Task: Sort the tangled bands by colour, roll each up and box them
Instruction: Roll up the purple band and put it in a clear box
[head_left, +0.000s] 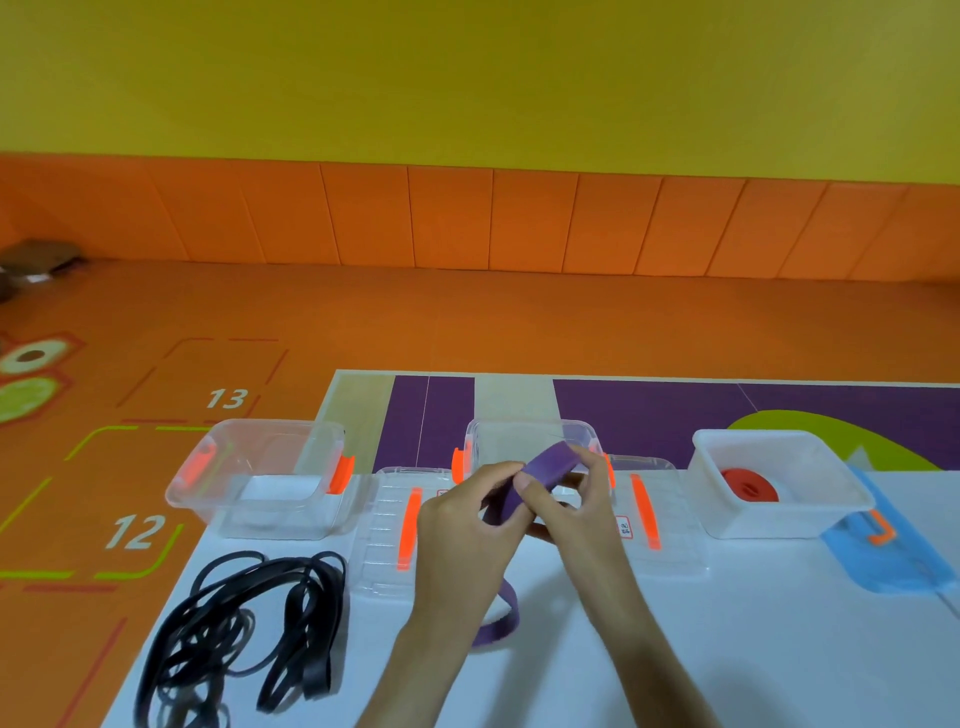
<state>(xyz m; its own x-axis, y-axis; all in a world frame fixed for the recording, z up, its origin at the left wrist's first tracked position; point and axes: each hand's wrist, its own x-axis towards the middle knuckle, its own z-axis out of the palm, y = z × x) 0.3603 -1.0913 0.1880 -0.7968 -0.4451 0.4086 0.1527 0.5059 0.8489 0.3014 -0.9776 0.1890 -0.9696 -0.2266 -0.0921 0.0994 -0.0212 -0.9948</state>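
Observation:
Both hands hold a purple band (550, 465) above the white table, in front of the middle clear box (530, 434). My left hand (462, 519) grips its lower part, and the loose tail (501, 618) hangs down and curls on the table. My right hand (576, 499) pinches the upper end between thumb and fingers. A pile of tangled black bands (249, 634) lies at the left of the table. A rolled red band (750, 484) sits in the right clear box (831, 514).
An empty clear box (208, 488) with orange clips stands at the left. Two clear lids (384, 545) (670, 540) lie flat between the boxes. A blue lid (893, 566) lies under the right box. The table's left edge runs by the orange floor.

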